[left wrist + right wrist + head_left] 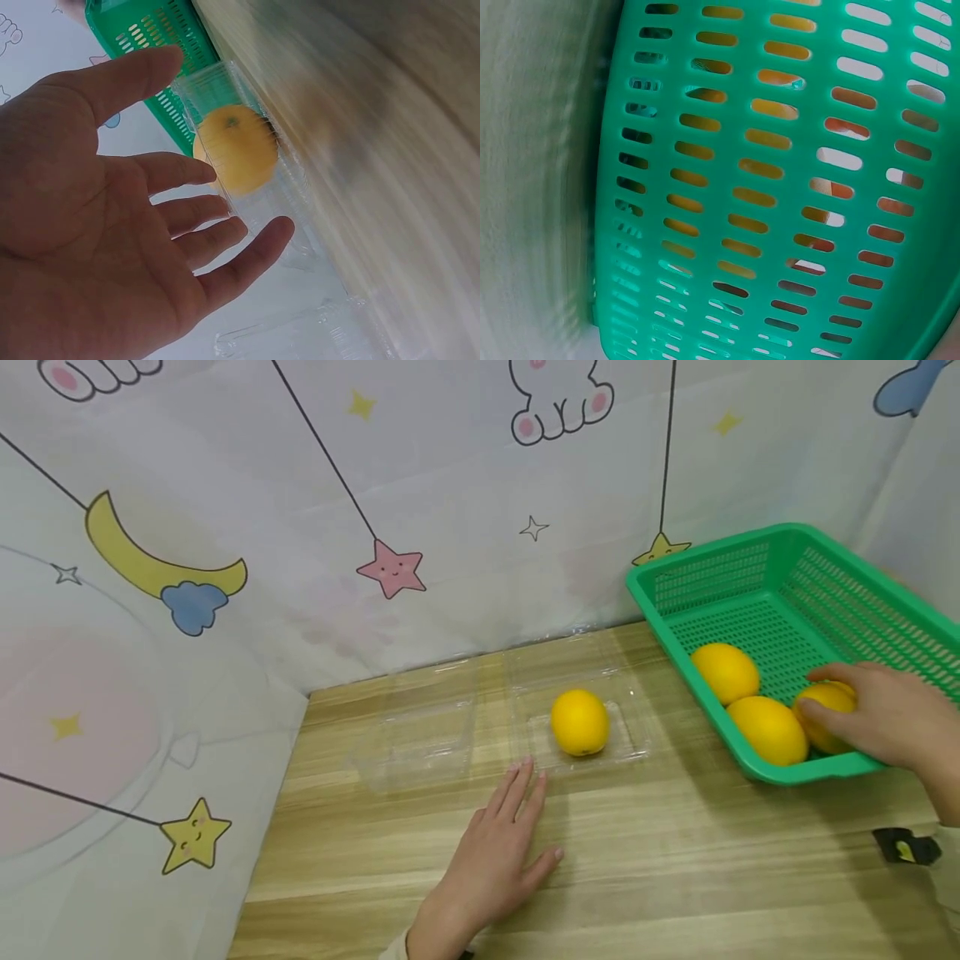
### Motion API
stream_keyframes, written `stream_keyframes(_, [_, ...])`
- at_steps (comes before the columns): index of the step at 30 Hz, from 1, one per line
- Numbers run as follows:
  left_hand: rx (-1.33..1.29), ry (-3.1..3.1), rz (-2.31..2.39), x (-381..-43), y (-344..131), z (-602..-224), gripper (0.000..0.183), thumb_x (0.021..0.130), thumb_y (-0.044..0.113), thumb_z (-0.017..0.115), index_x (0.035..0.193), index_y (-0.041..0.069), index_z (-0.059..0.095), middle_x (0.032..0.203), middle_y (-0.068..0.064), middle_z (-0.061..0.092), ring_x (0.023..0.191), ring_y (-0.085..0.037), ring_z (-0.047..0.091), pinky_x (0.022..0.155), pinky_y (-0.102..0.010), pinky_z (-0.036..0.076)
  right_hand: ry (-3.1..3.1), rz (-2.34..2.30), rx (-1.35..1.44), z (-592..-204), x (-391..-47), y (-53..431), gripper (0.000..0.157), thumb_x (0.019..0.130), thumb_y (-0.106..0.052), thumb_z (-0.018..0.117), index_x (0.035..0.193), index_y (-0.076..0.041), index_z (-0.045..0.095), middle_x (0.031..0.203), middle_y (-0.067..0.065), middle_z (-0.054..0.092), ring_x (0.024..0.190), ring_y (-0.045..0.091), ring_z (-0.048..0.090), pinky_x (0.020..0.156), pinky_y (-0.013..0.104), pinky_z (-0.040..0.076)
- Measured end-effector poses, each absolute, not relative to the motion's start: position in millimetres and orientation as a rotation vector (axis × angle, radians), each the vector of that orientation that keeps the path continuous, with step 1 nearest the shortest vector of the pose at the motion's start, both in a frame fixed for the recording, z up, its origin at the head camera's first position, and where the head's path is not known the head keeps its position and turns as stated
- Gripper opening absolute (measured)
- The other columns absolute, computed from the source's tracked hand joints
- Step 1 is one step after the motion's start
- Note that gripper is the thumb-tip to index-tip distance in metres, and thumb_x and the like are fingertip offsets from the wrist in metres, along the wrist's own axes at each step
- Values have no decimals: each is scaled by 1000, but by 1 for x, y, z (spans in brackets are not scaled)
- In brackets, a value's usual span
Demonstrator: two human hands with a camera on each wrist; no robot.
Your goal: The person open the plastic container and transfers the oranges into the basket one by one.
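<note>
In the head view, my right hand [892, 714] reaches into the green basket [806, 770] and holds an orange [827, 696] between thumb and fingers. Two more oranges, one nearer the front [767, 732] and one farther back [723, 672], lie beside it along the basket's left wall. My left hand [495, 852] is spread over the table, fingertips close to the front edge of a clear plastic box [628, 706]. A single orange [580, 722] sits in that box. From the right wrist, the basket's slotted wall [727, 180] mostly hides the fruit and hand.
A second clear plastic box [420, 735] stands to the left on the wooden table [360, 852]. A printed cloth [465, 527] hangs behind and to the left of the table. A black strap piece [892, 843] shows near my right sleeve.
</note>
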State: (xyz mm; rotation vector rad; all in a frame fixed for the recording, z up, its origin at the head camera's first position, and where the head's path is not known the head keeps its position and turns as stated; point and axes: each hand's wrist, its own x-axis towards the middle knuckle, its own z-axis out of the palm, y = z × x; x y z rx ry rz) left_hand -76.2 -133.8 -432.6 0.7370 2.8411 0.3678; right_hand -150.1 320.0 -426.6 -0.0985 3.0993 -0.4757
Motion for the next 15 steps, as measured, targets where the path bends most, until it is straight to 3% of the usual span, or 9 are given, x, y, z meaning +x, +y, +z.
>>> stream_keyframes(15, [717, 2867, 423, -75, -134, -440, 87, 102, 40, 70, 169, 7, 25, 178, -11, 15, 164, -28, 19, 110, -64, 48, 3157, -479, -62, -427, -145, 315, 53, 106, -33, 58, 134, 13, 57, 137, 52, 43, 117, 71, 44, 93, 82, 39])
